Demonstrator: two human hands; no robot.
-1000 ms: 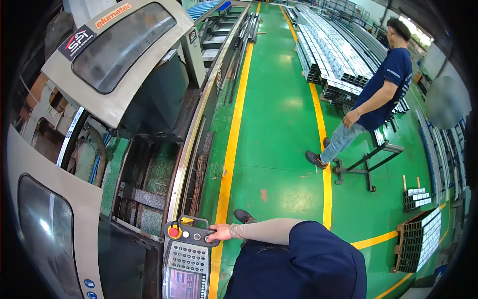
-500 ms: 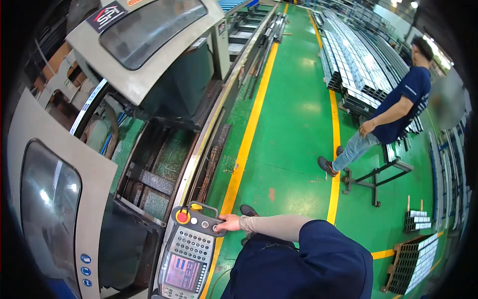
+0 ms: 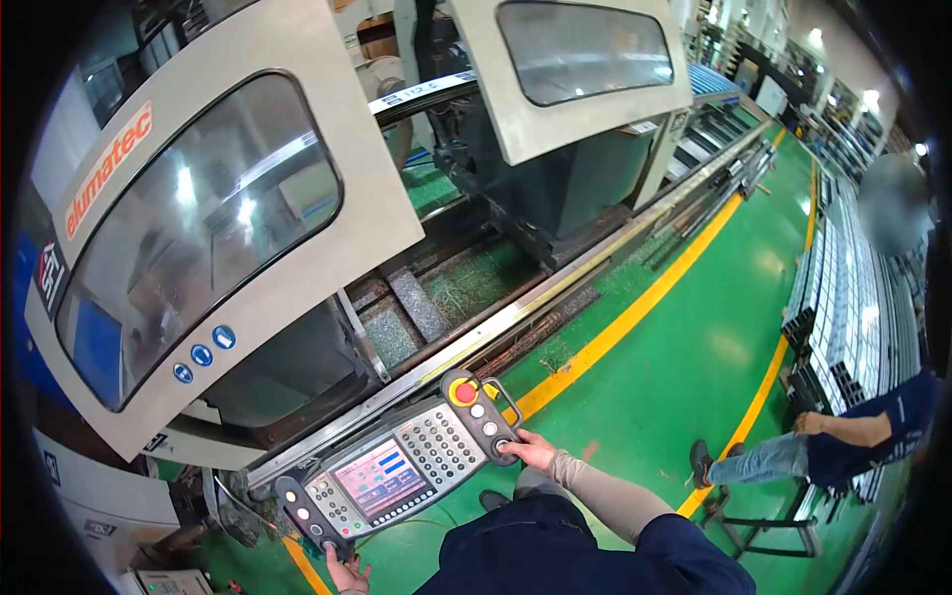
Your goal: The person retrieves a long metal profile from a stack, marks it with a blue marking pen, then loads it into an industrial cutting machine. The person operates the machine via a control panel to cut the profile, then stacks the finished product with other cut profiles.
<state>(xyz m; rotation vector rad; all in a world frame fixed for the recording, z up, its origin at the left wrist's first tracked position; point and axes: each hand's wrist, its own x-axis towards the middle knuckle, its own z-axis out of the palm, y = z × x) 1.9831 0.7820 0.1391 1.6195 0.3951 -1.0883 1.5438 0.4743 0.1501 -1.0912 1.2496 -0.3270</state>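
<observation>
A grey control panel (image 3: 436,441) with a lit screen, rows of keys and a red stop knob (image 3: 465,393) lies across the lower middle. My right hand (image 3: 534,451) is at its right end, fingertips on a round button beside the curved handle. My left hand (image 3: 345,573) is at the lower left end, one finger against a button there and the other fingers apart. Neither hand is wrapped round anything. Behind the panel stands a large machine (image 3: 382,213) with two windowed hoods, the left one lettered elumatec.
A metal rail (image 3: 516,322) runs diagonally behind the panel. A person in dark blue (image 3: 863,436) stands at right near a metal stand (image 3: 769,535) and stacked metal profiles (image 3: 843,288). Yellow lines (image 3: 635,312) mark the green floor.
The view has swung left, so the machine and panel sit further right and the panel lies flatter across the view. My left hand has come into view at its left end.
</observation>
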